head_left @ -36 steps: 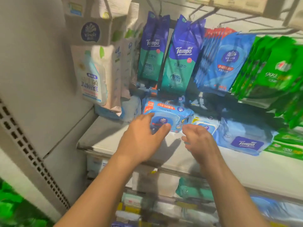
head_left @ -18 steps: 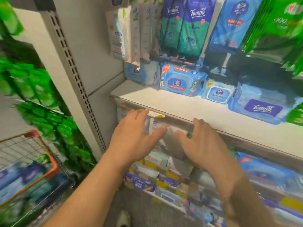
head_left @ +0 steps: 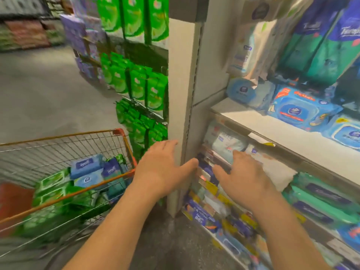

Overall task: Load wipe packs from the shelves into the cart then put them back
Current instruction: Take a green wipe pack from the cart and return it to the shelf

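Cart (head_left: 124,142): on your left, wipe packs (head_left: 85,168) inside.
Shelves (head_left: 272,131): on your right, beyond both hands.

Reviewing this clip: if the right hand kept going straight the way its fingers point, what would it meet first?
Most likely the pale wipe pack under the white shelf. The right hand, open and empty, points up at it; blur makes depth uncertain.

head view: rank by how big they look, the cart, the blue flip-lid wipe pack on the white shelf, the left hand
1. cart, clearly largest.
2. blue flip-lid wipe pack and left hand: they look alike, and the hand is nearer the camera, so no ranking.
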Demonstrator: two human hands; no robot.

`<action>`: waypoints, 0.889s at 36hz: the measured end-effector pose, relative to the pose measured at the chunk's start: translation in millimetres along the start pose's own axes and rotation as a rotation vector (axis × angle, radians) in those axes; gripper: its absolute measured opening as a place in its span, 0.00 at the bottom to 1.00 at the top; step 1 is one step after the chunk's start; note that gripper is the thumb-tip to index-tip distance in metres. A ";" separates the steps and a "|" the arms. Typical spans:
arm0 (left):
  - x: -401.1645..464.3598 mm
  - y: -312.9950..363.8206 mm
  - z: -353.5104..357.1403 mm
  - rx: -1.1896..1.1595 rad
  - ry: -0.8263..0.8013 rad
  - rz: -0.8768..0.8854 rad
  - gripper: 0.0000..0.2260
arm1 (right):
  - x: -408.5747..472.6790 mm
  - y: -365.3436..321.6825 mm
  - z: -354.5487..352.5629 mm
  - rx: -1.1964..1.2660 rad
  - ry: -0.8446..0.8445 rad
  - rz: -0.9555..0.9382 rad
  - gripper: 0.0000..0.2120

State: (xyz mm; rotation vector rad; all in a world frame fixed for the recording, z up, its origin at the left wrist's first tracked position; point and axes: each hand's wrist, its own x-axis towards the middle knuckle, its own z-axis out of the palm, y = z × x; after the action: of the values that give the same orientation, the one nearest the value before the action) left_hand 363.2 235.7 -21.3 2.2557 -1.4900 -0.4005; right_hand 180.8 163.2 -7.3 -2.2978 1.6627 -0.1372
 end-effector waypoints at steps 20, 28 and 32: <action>-35.3 -292.0 -116.9 -0.147 0.048 -0.354 0.40 | 4.9 -291.9 106.8 -0.087 -0.150 -0.284 0.33; -39.5 -369.0 -136.7 -0.231 0.089 -0.477 0.49 | 14.6 -353.9 139.1 -0.103 -0.281 -0.333 0.32; -37.5 -395.9 -138.8 -0.270 0.120 -0.534 0.37 | 28.8 -375.4 161.0 -0.074 -0.299 -0.367 0.21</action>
State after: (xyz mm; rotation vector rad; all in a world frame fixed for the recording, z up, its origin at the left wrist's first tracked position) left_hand 729.4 432.2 -89.5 2.3756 -0.7067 -0.5679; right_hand 572.9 272.8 -52.0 -2.5099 1.1115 0.1844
